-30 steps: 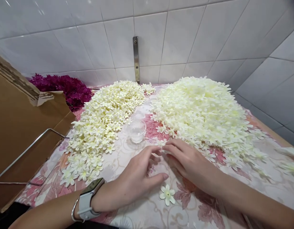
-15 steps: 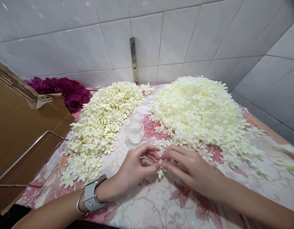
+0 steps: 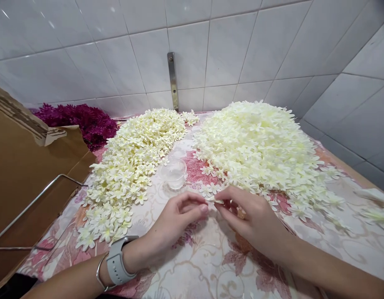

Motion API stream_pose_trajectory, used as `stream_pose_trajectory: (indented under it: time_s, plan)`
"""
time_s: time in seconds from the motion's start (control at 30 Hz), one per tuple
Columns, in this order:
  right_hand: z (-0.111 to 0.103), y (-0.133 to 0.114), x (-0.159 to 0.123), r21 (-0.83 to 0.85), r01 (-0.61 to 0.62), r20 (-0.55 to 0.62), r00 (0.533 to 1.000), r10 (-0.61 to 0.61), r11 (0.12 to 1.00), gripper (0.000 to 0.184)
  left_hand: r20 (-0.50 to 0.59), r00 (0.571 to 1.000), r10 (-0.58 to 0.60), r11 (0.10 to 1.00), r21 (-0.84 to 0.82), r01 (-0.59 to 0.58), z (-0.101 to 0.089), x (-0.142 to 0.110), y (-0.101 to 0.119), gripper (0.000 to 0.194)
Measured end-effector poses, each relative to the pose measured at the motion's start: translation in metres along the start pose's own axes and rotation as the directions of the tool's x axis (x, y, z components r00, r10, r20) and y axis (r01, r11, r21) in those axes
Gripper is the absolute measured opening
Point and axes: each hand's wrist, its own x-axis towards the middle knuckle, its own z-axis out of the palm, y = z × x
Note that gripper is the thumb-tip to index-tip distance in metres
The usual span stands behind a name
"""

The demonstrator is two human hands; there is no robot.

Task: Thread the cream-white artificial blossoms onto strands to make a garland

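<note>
Right hand [image 3: 257,216] pinches a white flower [image 3: 218,202] at its fingertips. Left hand [image 3: 176,216], fingers curled narrow, is beside the flower; contents cannot be determined. Clear cup [image 3: 176,182] stands beyond the left hand.

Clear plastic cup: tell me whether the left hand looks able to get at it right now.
Probably yes: the cup sits just beyond the left hand, with only patterned cloth showing between them and the white flower piles off to either side.
</note>
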Motion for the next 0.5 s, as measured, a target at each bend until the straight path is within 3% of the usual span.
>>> stream_pose_trajectory:
  time_s: [0.07,0.13,0.27,0.37,0.5]
  plan:
    - [0.002,0.000,-0.003,-0.142,0.223,-0.022,0.973,-0.228,0.965,0.020,0.062,0.996,-0.059,0.996,-0.067,0.063,0.001,0.000,-0.003,0.024]
    - [0.004,-0.001,-0.005,-0.194,0.320,-0.003,0.945,-0.327,0.927,0.021,0.052,0.997,-0.058,0.991,-0.120,0.064,0.001,0.000,-0.004,0.022]
    - [0.004,-0.004,-0.006,-0.141,0.295,-0.010,0.954,-0.299,0.945,0.015,-0.007,1.000,-0.028,0.992,-0.124,0.027,-0.001,0.001,-0.004,0.017]
    - [0.003,-0.003,-0.003,-0.205,0.332,-0.059,0.935,-0.351,0.921,0.014,0.032,0.999,-0.026,0.998,-0.057,0.028,-0.002,0.000,-0.002,0.015]
    - [-0.001,-0.002,0.003,-0.303,0.341,-0.063,0.925,-0.376,0.890,0.015,0.026,0.996,0.081,0.991,0.100,-0.083,0.000,-0.002,0.006,0.013]
